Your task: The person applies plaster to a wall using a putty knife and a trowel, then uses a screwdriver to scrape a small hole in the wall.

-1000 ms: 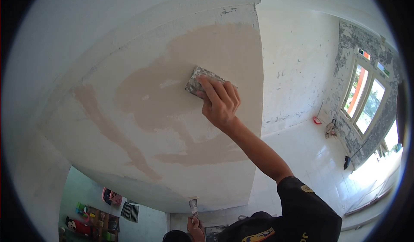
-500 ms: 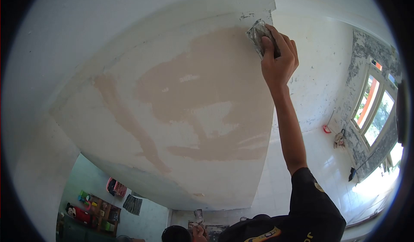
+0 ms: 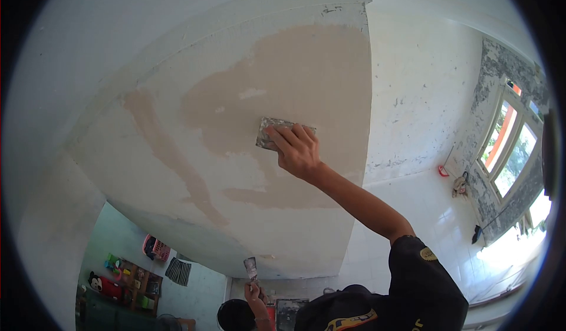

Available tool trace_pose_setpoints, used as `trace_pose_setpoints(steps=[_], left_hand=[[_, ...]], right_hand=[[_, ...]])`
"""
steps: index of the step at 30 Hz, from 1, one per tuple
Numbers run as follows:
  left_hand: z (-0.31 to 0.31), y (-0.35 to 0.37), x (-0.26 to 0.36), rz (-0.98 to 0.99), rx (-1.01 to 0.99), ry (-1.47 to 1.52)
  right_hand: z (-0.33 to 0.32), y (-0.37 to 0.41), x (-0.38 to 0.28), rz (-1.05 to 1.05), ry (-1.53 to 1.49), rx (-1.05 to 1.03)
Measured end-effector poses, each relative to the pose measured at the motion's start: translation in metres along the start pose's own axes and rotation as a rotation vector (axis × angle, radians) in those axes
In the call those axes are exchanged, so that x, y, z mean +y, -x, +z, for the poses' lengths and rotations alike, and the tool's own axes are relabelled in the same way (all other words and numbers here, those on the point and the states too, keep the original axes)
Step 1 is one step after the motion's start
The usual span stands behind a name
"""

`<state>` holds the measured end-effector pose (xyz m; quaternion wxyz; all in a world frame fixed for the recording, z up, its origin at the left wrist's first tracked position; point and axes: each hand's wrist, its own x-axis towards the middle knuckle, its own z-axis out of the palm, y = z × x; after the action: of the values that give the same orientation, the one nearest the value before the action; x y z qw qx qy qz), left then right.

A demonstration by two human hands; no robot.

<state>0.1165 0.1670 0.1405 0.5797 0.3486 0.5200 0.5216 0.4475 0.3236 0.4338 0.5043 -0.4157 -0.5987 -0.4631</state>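
Note:
My right hand (image 3: pixel 299 148) grips a rectangular putty spreader (image 3: pixel 268 132), its face smeared with grey-white residue, and presses it to the wall (image 3: pixel 177 195). The spreader lies over a broad patch of beige putty (image 3: pixel 306 66), right of centre. Low in the view, my left hand (image 3: pixel 254 294) is closed around the handle of a putty knife (image 3: pixel 251 267). Its blade points up and carries whitish paste. A narrow beige streak (image 3: pixel 171 154) runs down the wall at the left.
A dark round shape (image 3: pixel 234 316) sits beside my left hand. At lower left, an opening shows a pink basket (image 3: pixel 158 248), a striped cloth (image 3: pixel 177 272) and a shelf (image 3: pixel 141 287). Right of the wall's edge are a white tiled floor (image 3: pixel 413 213) and a window (image 3: pixel 510 139).
My right hand has swept the spreader down and left from the patch's upper right edge. My left hand and putty knife have risen higher into view. The bare gap in the patch looks smaller.

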Motion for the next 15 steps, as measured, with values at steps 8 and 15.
trace_pose_setpoints(steps=[8, 15], left_hand=[[-0.012, 0.026, -0.024, -0.043, -0.030, 0.001], [-0.055, 0.051, -0.064, -0.278, 0.008, 0.574]], right_hand=[[-0.088, -0.090, 0.055, 0.202, -0.054, 0.277], [-0.090, -0.155, 0.126, 0.005, 0.204, 0.280]])
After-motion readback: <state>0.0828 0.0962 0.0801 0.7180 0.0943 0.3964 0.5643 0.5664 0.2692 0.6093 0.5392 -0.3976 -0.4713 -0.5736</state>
